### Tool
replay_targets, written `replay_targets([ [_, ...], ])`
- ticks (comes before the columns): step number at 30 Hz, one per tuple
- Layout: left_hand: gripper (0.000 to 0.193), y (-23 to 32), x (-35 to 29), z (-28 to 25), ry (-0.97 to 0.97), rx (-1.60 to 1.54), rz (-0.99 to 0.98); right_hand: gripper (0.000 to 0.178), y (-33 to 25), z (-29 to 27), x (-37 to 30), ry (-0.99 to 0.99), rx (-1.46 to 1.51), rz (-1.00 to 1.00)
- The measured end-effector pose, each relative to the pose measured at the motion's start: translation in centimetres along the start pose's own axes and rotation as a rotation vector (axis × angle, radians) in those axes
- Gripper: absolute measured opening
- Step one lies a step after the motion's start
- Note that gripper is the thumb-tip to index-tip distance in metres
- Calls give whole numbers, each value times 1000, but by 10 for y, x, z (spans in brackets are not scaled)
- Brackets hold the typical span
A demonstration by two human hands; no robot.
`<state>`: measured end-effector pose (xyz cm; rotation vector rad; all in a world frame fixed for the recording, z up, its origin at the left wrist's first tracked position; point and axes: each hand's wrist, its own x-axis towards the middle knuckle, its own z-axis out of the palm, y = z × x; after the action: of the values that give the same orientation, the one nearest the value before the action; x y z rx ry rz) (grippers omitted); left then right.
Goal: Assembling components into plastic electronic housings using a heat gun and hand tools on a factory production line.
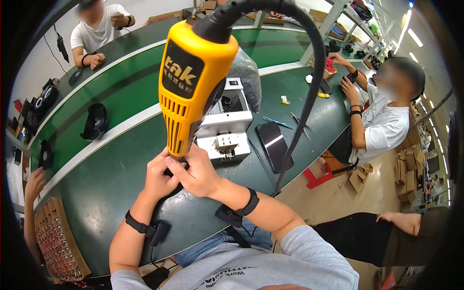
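Yellow power screwdriver near-upright, narrow end downward

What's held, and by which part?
Cannot tell: the left hand and right hand meet at the lower end of the yellow power tool, the grip itself hidden.

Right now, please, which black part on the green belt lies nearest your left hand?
The large shell beside the white rail; the small round one lies farther from my left hand.

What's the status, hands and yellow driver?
Left hand, right hand: curled close together, contents hidden. Yellow driver: nose down at the hands, partly hiding white machine.
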<state>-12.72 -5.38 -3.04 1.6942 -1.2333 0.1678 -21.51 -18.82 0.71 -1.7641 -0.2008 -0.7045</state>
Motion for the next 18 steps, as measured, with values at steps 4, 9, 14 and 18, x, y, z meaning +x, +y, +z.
replay_targets([
  [4,23,-1,-1,-1,5,-19,-6,22,-3,0,3,-22,-10,-8],
  [9,22,0,1,1,-6,-29,-16,22,-5,-3,1,-40,2,5],
  [14,21,1,2,0,2,-13,6,23,-1,-3,3,-32,-13,-21],
  [18,21,0,0,0,1,-20,-12,23,-3,-2,2,-27,-17,-22],
])
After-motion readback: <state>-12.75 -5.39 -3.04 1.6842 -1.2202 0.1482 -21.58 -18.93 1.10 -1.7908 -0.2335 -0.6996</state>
